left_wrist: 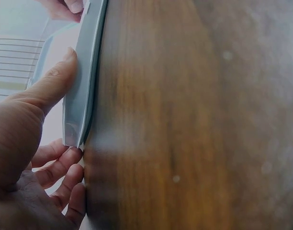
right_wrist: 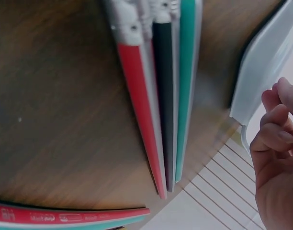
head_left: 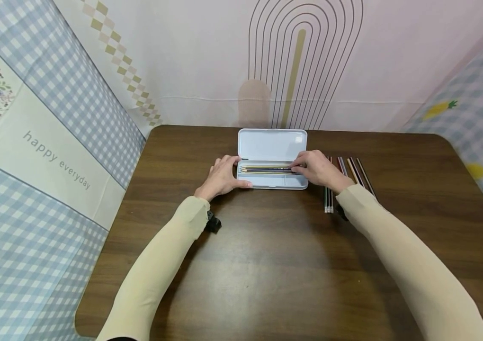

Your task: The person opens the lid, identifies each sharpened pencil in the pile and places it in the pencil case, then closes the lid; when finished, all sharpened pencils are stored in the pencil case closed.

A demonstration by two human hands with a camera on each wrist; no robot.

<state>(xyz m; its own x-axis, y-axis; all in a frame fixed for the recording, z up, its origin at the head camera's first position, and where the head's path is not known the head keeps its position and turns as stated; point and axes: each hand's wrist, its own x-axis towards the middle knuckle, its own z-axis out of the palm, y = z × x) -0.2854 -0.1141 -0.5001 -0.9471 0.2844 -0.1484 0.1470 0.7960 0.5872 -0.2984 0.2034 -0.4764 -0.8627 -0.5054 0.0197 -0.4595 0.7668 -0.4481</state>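
Note:
An open white pencil case (head_left: 273, 181) lies on the table with its lid (head_left: 267, 144) raised at the back. Several pencils (head_left: 263, 169) lie lengthwise inside it, their points to the left. My left hand (head_left: 221, 177) grips the left end of the case, the thumb along its near wall and the other fingers around the end. In the left wrist view the thumb presses on the case's side (left_wrist: 82, 91). My right hand (head_left: 316, 166), fingers curled, pinches at the right ends of the pencils inside. Its fingertips partly hide those ends.
Red, black and green pencils (right_wrist: 163, 62) with white-metal eraser ends lie side by side right of the case. More pencils (head_left: 362, 173) lie beyond the right wrist. The brown wooden table (head_left: 245, 265) meets a patterned cloth (head_left: 199, 61) at its back edge.

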